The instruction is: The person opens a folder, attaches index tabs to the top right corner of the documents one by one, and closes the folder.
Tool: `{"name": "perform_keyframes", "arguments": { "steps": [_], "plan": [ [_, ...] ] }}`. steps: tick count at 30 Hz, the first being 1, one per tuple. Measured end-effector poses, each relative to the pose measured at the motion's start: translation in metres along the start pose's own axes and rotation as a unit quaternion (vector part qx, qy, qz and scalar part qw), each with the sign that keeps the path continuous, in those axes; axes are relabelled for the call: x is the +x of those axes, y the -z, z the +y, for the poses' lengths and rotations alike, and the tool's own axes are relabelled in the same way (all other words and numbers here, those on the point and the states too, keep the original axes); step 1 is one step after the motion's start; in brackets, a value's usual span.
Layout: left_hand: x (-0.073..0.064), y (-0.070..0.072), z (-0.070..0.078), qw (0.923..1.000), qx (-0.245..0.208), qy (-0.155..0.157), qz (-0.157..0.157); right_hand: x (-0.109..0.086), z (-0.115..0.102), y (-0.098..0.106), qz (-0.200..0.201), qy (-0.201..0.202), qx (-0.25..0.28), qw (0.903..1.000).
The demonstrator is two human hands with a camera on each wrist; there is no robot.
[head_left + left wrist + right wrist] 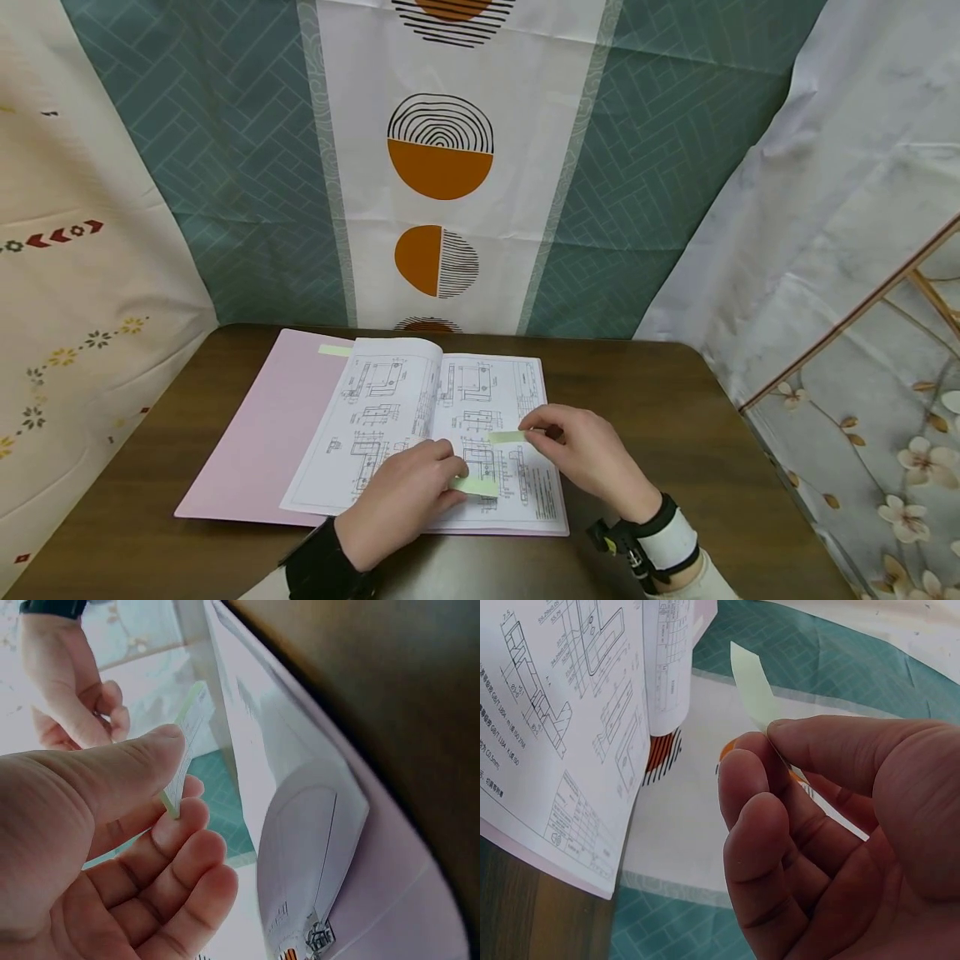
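Observation:
An open booklet (495, 383) of technical drawings with a pink cover lies on the table. My left hand (408, 497) pinches a small pad of pale green sticky notes (477, 486) over the right page; the left wrist view shows the pad (187, 746) edge-on between thumb and fingers. My right hand (588, 454) is at the right page's outer edge. Its thumb and fingertips pinch one end of a single sticky note (504, 437), whose free end points left in the head view. The right wrist view shows this strip (751, 682) slightly curved.
Another pale green sticky note (334, 351) sits near the top of the pink cover (247, 450), beside the left page. The brown wooden table (637, 383) ends at patterned cloth hangings (442, 167) behind and on both sides.

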State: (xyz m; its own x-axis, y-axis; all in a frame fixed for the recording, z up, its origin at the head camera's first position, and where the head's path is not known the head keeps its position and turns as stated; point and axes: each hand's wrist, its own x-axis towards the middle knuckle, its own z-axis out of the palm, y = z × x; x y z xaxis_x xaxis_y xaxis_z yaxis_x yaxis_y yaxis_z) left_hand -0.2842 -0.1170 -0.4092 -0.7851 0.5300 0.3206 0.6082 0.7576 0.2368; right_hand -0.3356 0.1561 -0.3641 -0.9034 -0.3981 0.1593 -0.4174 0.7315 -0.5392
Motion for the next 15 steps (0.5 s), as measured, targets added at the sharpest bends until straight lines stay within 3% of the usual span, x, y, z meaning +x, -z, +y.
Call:
{"name": "perform_keyframes", "arguments": {
  "steps": [15],
  "plan": [
    [-0.022, -0.005, 0.011, 0.9977, -0.017, -0.051, -0.040, 0.000, 0.001, -0.006, 0.007, -0.024, -0.005, 0.9997]
  ]
}}
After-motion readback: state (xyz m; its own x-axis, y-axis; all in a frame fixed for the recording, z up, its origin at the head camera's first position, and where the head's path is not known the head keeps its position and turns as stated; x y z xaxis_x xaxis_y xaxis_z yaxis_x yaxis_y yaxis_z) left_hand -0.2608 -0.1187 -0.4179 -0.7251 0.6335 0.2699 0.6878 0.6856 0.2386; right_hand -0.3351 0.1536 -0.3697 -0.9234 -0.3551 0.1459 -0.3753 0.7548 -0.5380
